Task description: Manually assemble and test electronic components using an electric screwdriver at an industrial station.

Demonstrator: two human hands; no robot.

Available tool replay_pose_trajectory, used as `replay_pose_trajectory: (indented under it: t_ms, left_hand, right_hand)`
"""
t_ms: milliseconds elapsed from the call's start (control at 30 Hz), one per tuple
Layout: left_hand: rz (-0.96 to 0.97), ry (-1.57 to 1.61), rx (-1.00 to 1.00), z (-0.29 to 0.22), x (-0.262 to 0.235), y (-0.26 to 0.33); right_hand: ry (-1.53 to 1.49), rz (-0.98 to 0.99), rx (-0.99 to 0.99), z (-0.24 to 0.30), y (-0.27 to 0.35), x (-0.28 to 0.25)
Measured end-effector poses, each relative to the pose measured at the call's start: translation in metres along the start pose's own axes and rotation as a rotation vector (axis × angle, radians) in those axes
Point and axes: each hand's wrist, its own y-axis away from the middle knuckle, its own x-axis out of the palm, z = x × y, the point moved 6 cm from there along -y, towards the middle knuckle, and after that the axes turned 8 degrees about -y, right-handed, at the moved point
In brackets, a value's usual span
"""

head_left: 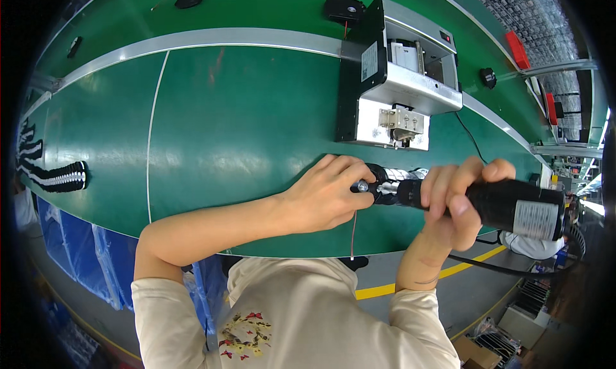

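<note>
My right hand (459,202) wraps round a black electric screwdriver (500,205), which lies nearly level with its tip to the left. The narrow end of the tool meets a dark part with shiny silver pieces (384,176) on the green bench. My left hand (333,192) is closed on the left end of that part, its fingers bent over it. A small round silver piece (362,186) shows by my left fingertips. Below them a thin red wire (353,234) hangs to a small white connector. My left palm hides much of the part, so its kind cannot be told.
A silver and black bench machine (410,80) stands just beyond my hands. Black-and-white strips (58,176) lie at the far left of the bench (218,125). On the green belt behind are black parts (344,8). A black cable (532,273) trails from the screwdriver.
</note>
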Motion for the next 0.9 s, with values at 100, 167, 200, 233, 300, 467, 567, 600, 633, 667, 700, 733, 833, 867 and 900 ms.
replay_pose_trajectory:
  t_ms: [100, 167, 200, 233, 300, 467, 567, 600, 633, 667, 700, 733, 833, 867, 900]
  left_hand:
    - [0.022, 0.013, -0.015, 0.0, 0.003, 0.001]
    - [0.024, 0.012, -0.022, -0.001, 0.002, 0.0]
    - [0.026, 0.015, -0.02, -0.001, 0.002, 0.0]
    - [0.028, 0.018, -0.019, -0.001, 0.002, -0.001]
    - [0.02, 0.023, -0.018, -0.001, 0.002, -0.001]
    - [-0.019, -0.001, -0.039, 0.0, 0.005, 0.001]
    - [0.002, 0.007, -0.051, -0.004, 0.009, -0.001]
    - [0.01, 0.013, -0.056, -0.003, 0.01, -0.001]
    - [0.019, 0.019, -0.061, -0.003, 0.01, 0.0]
    - [0.028, 0.026, -0.065, -0.003, 0.011, 0.001]
    - [0.026, 0.026, -0.064, -0.002, 0.01, 0.001]
    - [0.025, 0.027, -0.064, -0.002, 0.008, 0.001]
    - [0.029, 0.079, -0.061, 0.0, 0.005, 0.0]
    - [0.031, 0.104, -0.06, 0.001, 0.005, 0.0]
    - [0.024, 0.106, -0.054, 0.0, 0.004, 0.0]
  right_hand:
    - [-0.013, -0.073, 0.054, -0.002, 0.013, 0.001]
    - [-0.024, -0.116, 0.084, -0.005, 0.018, -0.001]
    - [-0.027, -0.11, 0.09, -0.006, 0.019, -0.003]
    - [-0.03, -0.105, 0.096, -0.008, 0.02, -0.004]
    - [-0.033, -0.093, 0.108, -0.01, 0.021, -0.005]
    - [0.05, -0.016, 0.096, -0.008, 0.029, 0.007]
    - [0.133, 0.104, -0.007, -0.004, 0.034, 0.013]
    - [0.15, 0.139, -0.047, -0.005, 0.035, 0.015]
    - [0.135, 0.161, -0.092, -0.006, 0.034, 0.016]
    - [0.134, 0.173, -0.089, -0.008, 0.034, 0.015]
    - [0.134, 0.188, -0.089, -0.008, 0.033, 0.016]
    - [0.134, 0.203, -0.088, -0.008, 0.033, 0.017]
    - [0.118, 0.22, -0.065, -0.009, 0.033, 0.013]
    - [0.104, 0.177, -0.028, -0.009, 0.032, 0.011]
    - [0.091, 0.135, 0.009, -0.008, 0.033, 0.01]
